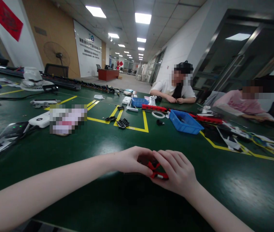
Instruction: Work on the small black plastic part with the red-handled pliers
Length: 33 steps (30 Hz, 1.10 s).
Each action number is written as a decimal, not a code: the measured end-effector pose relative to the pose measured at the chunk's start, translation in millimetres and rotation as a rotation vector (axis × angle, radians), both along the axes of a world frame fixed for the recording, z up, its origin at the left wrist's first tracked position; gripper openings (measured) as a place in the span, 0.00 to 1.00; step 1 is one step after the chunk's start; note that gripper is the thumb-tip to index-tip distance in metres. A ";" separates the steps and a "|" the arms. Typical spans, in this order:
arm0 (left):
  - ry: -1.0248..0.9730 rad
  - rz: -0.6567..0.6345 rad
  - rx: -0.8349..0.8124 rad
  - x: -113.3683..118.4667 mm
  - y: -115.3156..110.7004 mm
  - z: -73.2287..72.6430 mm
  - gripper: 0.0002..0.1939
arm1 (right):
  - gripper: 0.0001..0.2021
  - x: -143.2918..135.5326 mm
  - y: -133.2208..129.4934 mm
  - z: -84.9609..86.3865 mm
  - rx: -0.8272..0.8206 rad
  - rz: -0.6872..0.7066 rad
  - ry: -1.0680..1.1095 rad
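Note:
Low over the green table [98,196], near its front edge, a small red part [159,175] is held between both hands. My left hand [137,160] curves round its left side, with the thumb against it. From the right, my right hand [177,170] wraps its fingers over the part, so much of it is hidden. The fingertips of the two hands meet at the top.
Black connector pieces [122,123] lie ahead within yellow tape lines. A blue bin [185,122] stands ahead to the right, beside long red strips [209,119]. A white power bank [39,120] and cables are on the left. Two people sit across the table.

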<state>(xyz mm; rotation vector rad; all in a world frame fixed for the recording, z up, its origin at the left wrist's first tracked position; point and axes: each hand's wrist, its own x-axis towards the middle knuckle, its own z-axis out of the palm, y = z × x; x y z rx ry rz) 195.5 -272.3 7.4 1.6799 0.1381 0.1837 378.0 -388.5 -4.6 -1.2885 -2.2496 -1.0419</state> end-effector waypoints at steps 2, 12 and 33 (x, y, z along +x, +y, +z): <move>0.022 -0.008 -0.036 1.3 -2.2 0.1 0.19 | 0.28 -0.8 0.4 0.1 0.015 0.015 0.011; -0.049 0.080 -0.213 7.1 -14.7 -6.6 0.20 | 0.25 -4.9 3.3 1.7 0.038 0.031 -0.075; -0.014 0.459 0.393 -5.0 18.1 -5.7 0.19 | 0.20 19.0 1.7 -1.3 0.007 -0.011 0.019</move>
